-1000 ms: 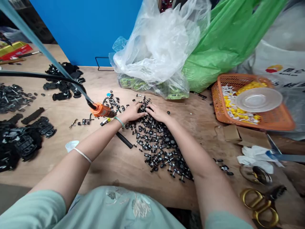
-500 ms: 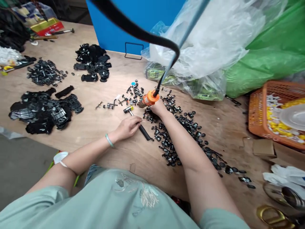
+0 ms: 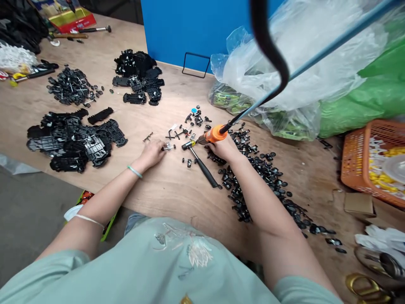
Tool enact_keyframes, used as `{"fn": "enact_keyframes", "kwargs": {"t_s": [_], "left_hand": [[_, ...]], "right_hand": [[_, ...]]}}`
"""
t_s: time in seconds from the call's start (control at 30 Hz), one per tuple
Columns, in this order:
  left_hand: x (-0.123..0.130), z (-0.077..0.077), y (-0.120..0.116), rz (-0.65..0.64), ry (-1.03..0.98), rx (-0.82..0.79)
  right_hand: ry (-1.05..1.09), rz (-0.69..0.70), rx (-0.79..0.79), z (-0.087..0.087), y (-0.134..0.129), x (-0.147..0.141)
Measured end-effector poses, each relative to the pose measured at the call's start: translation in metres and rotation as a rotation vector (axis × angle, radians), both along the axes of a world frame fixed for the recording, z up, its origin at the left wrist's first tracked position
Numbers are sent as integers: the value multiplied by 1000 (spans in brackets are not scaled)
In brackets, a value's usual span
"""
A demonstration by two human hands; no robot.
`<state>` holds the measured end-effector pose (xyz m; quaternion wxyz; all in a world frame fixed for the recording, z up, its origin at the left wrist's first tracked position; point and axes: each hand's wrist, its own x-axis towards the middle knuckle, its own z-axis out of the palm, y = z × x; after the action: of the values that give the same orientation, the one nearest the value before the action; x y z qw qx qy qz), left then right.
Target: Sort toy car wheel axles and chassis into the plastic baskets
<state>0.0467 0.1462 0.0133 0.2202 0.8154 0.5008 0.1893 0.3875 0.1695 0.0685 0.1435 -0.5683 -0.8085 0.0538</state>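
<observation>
My right hand [image 3: 224, 148] is wrapped round an orange electric screwdriver [image 3: 214, 134], whose dark front end points left over the edge of a heap of small black wheel-and-axle parts [image 3: 262, 173]. Its fingers are partly hidden behind the tool. My left hand [image 3: 151, 153] lies low over the wood with bent fingers, the fingertips closed at one wheel axle [image 3: 169, 146]. Between the hands lies a small hammer [image 3: 204, 169] with a black grip and a black and yellow head. A single loose axle part [image 3: 189, 162] rests just left of its handle.
Black toy-car chassis [image 3: 76, 141] are piled at the left, with more chassis [image 3: 139, 78] farther back. Another axle pile [image 3: 69, 86] sits at far left. Plastic bags [image 3: 268, 76] and an orange basket [image 3: 356, 160] stand at right. A cable hangs above the screwdriver.
My left hand has moved left from the hammer handle to a wheel axle. A loose axle part now shows beside the hammer. My right hand still holds the screwdriver; the whole view has shifted.
</observation>
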Motion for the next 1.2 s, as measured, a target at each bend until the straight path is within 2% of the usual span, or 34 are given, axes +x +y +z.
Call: {"fn": "enact_keyframes", "kwargs": {"t_s": [0.07,0.1,0.13,0.2,0.27,0.33,0.4,0.5,0.6,0.7,0.8,0.97,1.07,1.2], "left_hand": [[3,-6,-20,-153,-72,10],[3,-8,-31,-188,-115,31],[2,-11,-40,-189,-161,62],[-5,-14,-48,-109,-238,131],[-16,-15,-40,46,-255,170],[-28,-14,-18,228,-189,170],[-36,-13,7,356,-91,131],[-41,-13,33,397,-27,51],[-42,-15,34,383,-117,-22],[-45,-19,14,352,-259,-81],[-40,-19,-19,303,-472,-179],[3,-8,-88,133,-973,-502],[34,2,-116,37,-1022,-522],[65,13,-126,-88,-888,-409]], "right_hand": [[-88,9,35,6,-31,8],[-107,-13,66,8,-48,8],[-100,-50,106,8,-66,5],[-41,-100,171,5,-100,-11],[36,-80,197,-3,-126,-37],[104,-19,180,-12,-144,-69],[153,36,140,-21,-155,-97],[207,107,78,-29,-161,-126],[260,137,25,-33,-163,-136],[309,112,-45,-34,-165,-141],[448,52,-111,-34,-168,-156],[1034,-227,-272,-37,-173,-187],[1289,-339,-312,-40,-178,-183],[1480,-501,-290,-37,-198,-146]]}}
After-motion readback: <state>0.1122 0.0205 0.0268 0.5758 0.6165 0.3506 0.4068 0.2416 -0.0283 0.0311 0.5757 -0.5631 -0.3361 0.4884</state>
